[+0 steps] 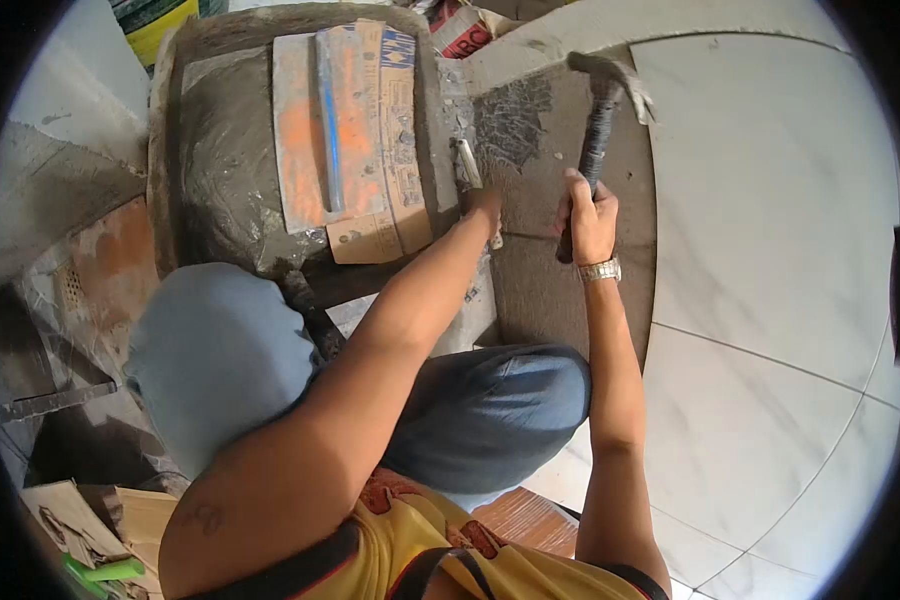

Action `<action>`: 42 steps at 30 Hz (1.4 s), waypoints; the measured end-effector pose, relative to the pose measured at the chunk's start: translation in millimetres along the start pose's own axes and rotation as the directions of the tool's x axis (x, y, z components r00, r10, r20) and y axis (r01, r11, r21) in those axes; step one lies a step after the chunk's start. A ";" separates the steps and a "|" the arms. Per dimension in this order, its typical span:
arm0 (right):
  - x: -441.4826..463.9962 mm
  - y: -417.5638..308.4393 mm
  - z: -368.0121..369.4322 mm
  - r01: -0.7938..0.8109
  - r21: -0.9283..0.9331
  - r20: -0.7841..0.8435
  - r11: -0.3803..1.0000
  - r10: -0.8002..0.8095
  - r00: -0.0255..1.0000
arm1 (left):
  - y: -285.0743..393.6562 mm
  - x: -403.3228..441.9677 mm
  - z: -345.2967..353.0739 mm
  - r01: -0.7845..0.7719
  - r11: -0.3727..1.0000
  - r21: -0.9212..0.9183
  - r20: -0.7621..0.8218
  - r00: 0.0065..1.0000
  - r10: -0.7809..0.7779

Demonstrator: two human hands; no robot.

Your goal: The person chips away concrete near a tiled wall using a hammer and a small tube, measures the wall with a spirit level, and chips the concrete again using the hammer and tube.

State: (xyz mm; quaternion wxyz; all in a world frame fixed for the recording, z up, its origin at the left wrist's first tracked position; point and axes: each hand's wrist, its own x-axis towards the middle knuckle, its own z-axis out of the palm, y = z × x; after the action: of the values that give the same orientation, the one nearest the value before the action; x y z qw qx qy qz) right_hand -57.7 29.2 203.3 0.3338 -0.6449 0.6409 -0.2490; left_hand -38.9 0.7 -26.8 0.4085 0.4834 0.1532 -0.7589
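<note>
My right hand [592, 222] is wrapped around the black-wrapped handle of a claw hammer [597, 140]. The hammer's head points away from me, above the bare grey floor patch [530, 195]. To its left, my left hand [483, 208] is closed around a narrow whitish strip [467, 163], whose ends show on both sides of the fist; its exact kind is unclear. The strip lies along the right side of a tub [432, 130] of wet grey mortar [225, 150]. A flat float [355, 130] with a blue handle rests on cardboard [400, 200] over the mortar.
Large white marbled tiles [760, 200] cover the floor at right, raised along the bare patch's edge. A tile edge curves across the top, near a red bag [463, 35]. Broken boards [70, 515] and a green-handled item [110, 571] lie at lower left.
</note>
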 end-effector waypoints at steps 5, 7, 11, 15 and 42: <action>-27.9 -22.6 -22.6 -0.017 -0.003 0.041 1.000 0.017 0.999 | -5.6 -0.2 3.5 -0.327 0.945 0.012 -0.015 0.945 0.328; -33.3 -22.3 -23.5 -0.055 0.015 0.041 0.998 0.054 0.998 | 0.6 -32.9 4.5 -0.430 0.903 0.003 0.066 0.901 0.429; -37.6 -16.4 -31.3 -0.055 0.060 0.046 0.997 0.052 0.998 | 1.1 -26.5 -14.5 -0.162 0.986 0.047 0.167 0.974 0.153; -42.1 -21.0 -42.9 -0.014 0.069 0.021 0.997 0.013 1.000 | 5.9 -48.5 -23.5 -0.109 0.993 0.033 0.199 0.975 0.101; -26.9 -1.0 6.4 0.145 -0.347 0.237 0.927 -0.063 0.970 | 36.9 79.4 -32.7 -0.671 0.730 0.129 0.445 0.697 0.562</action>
State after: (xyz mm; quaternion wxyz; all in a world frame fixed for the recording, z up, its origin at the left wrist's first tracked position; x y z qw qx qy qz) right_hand -53.6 56.6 202.7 0.2650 -0.7522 0.5992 -0.0710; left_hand -6.5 -39.2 -104.9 0.5893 0.4044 -0.2105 -0.6670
